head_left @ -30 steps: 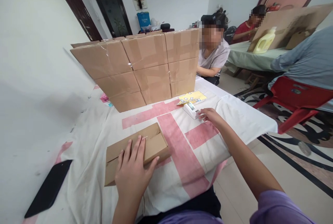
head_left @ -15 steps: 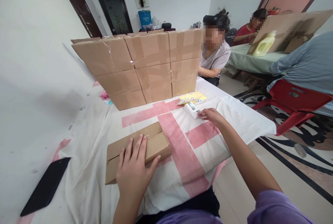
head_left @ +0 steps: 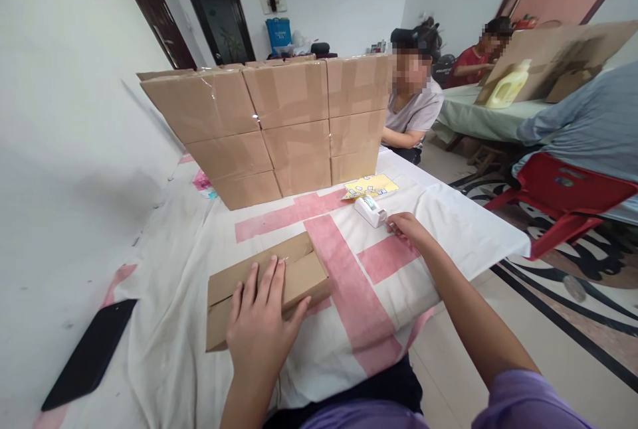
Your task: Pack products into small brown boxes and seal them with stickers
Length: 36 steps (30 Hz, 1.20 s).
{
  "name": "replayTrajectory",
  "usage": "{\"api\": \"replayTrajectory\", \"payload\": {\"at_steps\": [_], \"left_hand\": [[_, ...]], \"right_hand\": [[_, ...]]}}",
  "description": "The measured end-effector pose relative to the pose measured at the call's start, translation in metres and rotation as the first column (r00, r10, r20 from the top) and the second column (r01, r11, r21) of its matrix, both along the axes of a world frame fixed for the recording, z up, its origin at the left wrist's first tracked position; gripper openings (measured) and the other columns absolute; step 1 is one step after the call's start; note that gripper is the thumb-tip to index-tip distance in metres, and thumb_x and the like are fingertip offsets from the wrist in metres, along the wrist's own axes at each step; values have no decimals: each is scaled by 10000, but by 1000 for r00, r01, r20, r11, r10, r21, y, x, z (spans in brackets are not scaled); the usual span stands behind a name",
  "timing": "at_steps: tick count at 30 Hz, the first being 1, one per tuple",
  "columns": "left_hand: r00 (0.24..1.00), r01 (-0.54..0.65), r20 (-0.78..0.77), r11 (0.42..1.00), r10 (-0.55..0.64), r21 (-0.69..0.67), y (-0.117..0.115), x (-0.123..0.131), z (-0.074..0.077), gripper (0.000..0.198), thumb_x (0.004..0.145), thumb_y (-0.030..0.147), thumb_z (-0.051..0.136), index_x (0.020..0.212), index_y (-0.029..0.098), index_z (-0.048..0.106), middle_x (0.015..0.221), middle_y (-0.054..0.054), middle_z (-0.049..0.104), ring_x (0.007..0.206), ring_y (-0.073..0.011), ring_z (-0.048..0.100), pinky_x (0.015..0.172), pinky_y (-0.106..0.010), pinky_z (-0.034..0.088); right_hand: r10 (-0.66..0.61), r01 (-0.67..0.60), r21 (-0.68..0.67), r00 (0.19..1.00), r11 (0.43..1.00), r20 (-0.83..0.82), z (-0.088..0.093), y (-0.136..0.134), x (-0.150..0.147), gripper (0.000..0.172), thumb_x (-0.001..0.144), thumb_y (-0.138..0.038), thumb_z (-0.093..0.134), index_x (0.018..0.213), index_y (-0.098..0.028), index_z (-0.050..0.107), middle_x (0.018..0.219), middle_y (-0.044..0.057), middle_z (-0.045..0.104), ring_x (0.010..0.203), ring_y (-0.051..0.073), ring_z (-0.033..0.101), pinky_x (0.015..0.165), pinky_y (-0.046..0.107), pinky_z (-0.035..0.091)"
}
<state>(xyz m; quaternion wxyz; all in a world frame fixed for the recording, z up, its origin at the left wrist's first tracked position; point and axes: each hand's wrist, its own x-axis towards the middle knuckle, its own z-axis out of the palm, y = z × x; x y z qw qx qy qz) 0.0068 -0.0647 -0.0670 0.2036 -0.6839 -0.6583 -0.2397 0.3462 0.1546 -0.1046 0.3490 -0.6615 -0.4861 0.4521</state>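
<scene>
My left hand (head_left: 264, 313) lies spread on the top of a small closed cardboard box (head_left: 299, 269), its thumb along the near side. The box rests on the cloth-covered table in front of me. Farther off to the right is a white tape dispenser (head_left: 369, 212), set down on the cloth. Just beside its right end, my right hand (head_left: 406, 227) has its fingertips pinched together. Whatever is between them is too small to make out. A yellow patterned sheet (head_left: 373, 186) lies right behind the dispenser.
A stacked wall of taped cardboard boxes (head_left: 294, 127) stands across the far side of the table. On the left lies a black phone (head_left: 90, 356). A person (head_left: 413, 100) sits beyond the boxes. To the right are a red chair (head_left: 573, 183) and another table (head_left: 473, 107) with people.
My right hand has drawn slightly right, away from the tape dispenser, its fingers now closer together. My left hand stays on the box. The whole view has shifted a little.
</scene>
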Motion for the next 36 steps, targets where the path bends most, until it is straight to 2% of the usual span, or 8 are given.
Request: {"api": "replayTrajectory", "payload": {"at_steps": [4,7,12,16,19,24,30,36], "left_hand": [[1000,0,-17,1000,0,-10,0,0,-1,694,908,495,580,1512,183,443,1511,-67,541,1389,-373,484,1139,-533,326],[1000,-3,-11,1000,3,-7,0,0,-1,713,911,497,577,1535,196,409,1512,-64,540,1393,-370,480,1140,-531,322],[1000,0,6,1000,0,2,0,0,-1,749,913,495,577,1572,223,348,1513,-61,539,1388,-369,488,1140,-526,322],[1000,-1,11,1000,1,-2,0,0,-1,739,918,496,568,1571,222,354,1512,-60,540,1391,-369,484,1139,-525,321],[1000,-4,7,1000,4,2,0,1,-1,721,919,497,564,1558,219,380,1503,-56,550,1389,-365,485,1138,-519,319],[1000,0,-7,1000,0,17,0,0,0,681,913,474,575,1524,207,436,1487,-50,569,1379,-355,493,1143,-500,309],[1000,5,-1,1000,-5,22,0,-2,-3,657,916,470,573,1503,198,462,1497,-46,559,1381,-352,488,1148,-498,297],[999,13,30,1000,-13,14,0,-2,-3,671,916,466,578,1529,236,430,1502,-34,554,1394,-350,478,1164,-501,288]], "right_hand": [[22,-10,-61,980,998,197,-2,1,6,329,828,-388,639,597,-203,494,418,-15,432,385,111,389,386,250,278],[38,-10,-83,937,996,346,-3,-2,14,315,793,-377,680,595,-205,506,450,29,504,386,149,455,390,279,332],[20,-65,70,857,995,514,3,-5,16,231,877,-412,586,891,-184,612,842,101,709,609,191,630,551,301,468],[39,-194,181,779,964,626,12,8,-6,457,868,-494,625,1219,-204,576,1235,102,675,1011,217,664,823,291,486],[73,-236,133,699,962,711,15,21,-27,473,799,-468,705,1157,-172,621,1155,136,697,1040,278,659,785,313,471],[110,-256,62,608,965,786,20,25,-43,183,810,-291,666,914,-140,673,953,165,708,933,302,672,694,308,426],[202,-395,88,634,914,746,19,11,-72,239,786,-274,703,1001,-170,693,1030,113,732,1003,267,663,736,277,421],[263,-379,82,767,922,586,7,7,-92,510,753,-249,761,1239,-170,629,1191,131,705,1081,265,652,814,282,462]]}}
